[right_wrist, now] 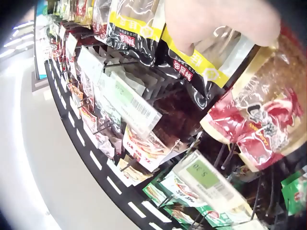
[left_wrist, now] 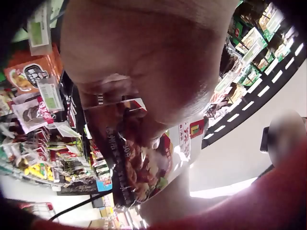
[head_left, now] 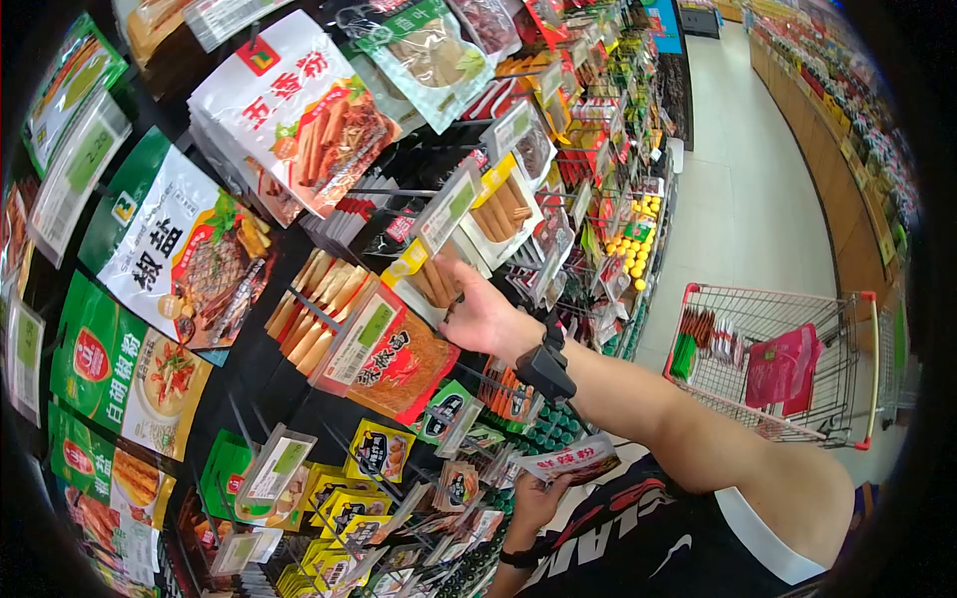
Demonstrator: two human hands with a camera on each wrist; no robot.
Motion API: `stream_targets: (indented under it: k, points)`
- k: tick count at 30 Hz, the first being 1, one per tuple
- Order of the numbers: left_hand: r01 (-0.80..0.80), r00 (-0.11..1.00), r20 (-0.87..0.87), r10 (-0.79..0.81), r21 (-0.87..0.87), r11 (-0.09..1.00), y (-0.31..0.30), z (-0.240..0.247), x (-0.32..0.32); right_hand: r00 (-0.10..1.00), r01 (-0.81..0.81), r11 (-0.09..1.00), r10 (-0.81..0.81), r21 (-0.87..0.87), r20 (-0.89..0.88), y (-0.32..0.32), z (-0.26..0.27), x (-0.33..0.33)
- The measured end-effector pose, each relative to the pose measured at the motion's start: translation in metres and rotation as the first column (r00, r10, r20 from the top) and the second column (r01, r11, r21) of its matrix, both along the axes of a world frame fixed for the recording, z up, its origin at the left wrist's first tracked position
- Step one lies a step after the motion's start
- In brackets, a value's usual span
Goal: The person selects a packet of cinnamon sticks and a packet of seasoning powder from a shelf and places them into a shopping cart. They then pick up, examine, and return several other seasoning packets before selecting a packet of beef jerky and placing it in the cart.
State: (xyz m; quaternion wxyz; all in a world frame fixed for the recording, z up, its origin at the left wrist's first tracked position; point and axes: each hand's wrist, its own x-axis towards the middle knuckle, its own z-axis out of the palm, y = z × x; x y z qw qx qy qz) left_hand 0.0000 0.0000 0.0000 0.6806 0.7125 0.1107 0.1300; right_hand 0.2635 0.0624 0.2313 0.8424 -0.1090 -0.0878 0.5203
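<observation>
My right hand [head_left: 485, 311] reaches to the shelf and grips the edge of a clear packet of cinnamon sticks [head_left: 427, 289] with a yellow band. In the right wrist view, the fingers [right_wrist: 225, 21] lie over this packet's upper part and cover some of it. A second cinnamon packet [head_left: 501, 219] hangs right beside it. Just below hangs a red-edged bag of chili powder [head_left: 404, 364]. Lower down, near my body, my left hand [head_left: 538, 506] holds a white and red seasoning packet [head_left: 570, 460]. The left wrist view shows food pictured on that packet [left_wrist: 144, 177], partly hidden by the hand.
Hanging seasoning bags crowd the shelf, among them a white five-spice bag [head_left: 299, 110] and yellow sachets [head_left: 379, 450]. Price tags [head_left: 451, 204] and metal hooks stick out between them. Behind my arm stands a shopping cart [head_left: 718, 384] with packets inside, in the aisle [head_left: 743, 189].
</observation>
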Motion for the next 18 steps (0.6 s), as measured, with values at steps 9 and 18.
stream_targets:
  k: [9,18]
  points:
    - [-0.014,0.994,-0.112,0.010,-0.040,0.999,-0.018,0.024,-0.002,0.982,0.034,0.994,-0.052,-0.104,-0.179,-0.034,-0.004,-0.022]
    - [-0.036,0.996,-0.079,0.051,0.174,0.984,-0.042,0.046,0.027,0.966,-0.125,0.984,0.150,0.130,-0.209,-0.067,0.004,-0.004]
